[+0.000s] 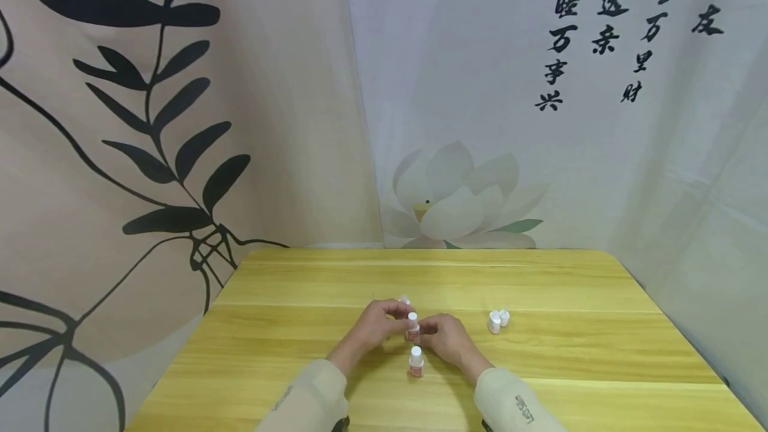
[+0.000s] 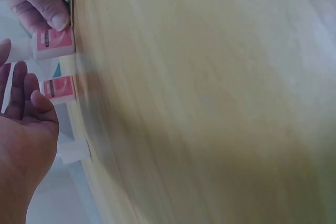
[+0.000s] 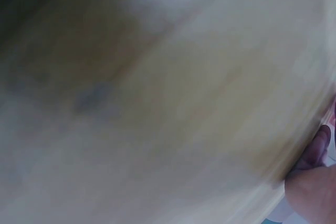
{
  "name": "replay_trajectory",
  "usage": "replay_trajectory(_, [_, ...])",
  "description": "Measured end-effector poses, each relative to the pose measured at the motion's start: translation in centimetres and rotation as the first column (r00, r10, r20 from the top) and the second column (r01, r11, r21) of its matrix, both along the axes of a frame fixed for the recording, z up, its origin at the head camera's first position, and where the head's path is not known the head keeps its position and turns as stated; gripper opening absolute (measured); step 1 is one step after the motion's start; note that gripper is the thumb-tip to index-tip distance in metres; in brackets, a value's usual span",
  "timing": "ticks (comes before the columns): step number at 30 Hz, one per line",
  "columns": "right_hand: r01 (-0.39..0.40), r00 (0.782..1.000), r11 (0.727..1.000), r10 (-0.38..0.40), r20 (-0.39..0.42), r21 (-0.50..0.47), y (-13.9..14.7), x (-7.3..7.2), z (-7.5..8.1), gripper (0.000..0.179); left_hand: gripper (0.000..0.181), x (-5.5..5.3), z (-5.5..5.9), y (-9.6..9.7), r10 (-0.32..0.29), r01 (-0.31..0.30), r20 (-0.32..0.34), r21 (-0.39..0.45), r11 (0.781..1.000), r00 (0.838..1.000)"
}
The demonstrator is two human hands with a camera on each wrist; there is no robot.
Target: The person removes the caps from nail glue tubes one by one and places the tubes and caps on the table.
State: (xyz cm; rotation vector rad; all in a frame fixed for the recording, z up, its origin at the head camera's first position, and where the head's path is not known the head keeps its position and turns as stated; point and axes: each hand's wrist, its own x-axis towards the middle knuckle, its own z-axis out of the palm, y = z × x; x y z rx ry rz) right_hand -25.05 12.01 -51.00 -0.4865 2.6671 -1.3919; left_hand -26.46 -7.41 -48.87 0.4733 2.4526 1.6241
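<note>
A small white-capped bottle (image 1: 413,333) with a pink label stands upright between the two hands. My right hand (image 1: 444,337) holds it low on its side, the thumb against the label edge in the left wrist view. Around its other side reaches my left hand (image 1: 382,320), fingers loosely bent and apart from the label, thumb near the cap. A second such bottle (image 1: 416,364) stands nearer to me. Behind the left fingers shows the top of another white item (image 1: 405,300). The left wrist view shows a third pink-labelled bottle (image 2: 59,88) beyond the held one.
Two small white pieces (image 1: 495,323) stand together on the wooden table (image 1: 570,359), right of the hands. Past the left hand, a white piece (image 2: 76,151) sits on the tabletop. A printed cloth (image 1: 300,119) hangs behind the table. The right wrist view is mostly blurred tabletop.
</note>
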Motion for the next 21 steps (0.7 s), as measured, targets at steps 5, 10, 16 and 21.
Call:
replay_trajectory(5, [0.003, 1.0, 1.0, -0.003, 0.002, 0.001, -0.07, 0.04, -0.02, 0.017, 0.017, -0.1, -0.2, 0.09, 0.003, -0.003, 0.005, 0.024, 1.0, 1.0])
replay_trajectory(10, [-0.004, 1.0, 1.0, 0.004, -0.002, -0.009, -0.04, 0.06, -0.02, 0.017, 0.029, -0.19, -0.33, 0.06, 0.003, -0.003, 0.01, 0.04, 0.999, 1.0])
replay_trajectory(16, [-0.002, 1.0, 1.0, 0.002, 0.007, -0.012, -0.01, 0.12, 0.1, 0.017, 0.026, 0.03, -0.06, 0.02, -0.002, 0.002, -0.01, 0.04, 0.999, 1.0])
replay_trajectory(21, [0.001, 1.0, 1.0, -0.001, 0.008, -0.005, 0.03, -0.01, 0.09, 0.016, 0.019, -0.01, -0.12, -0.02, -0.003, 0.003, -0.001, 0.021, 1.0, 1.0])
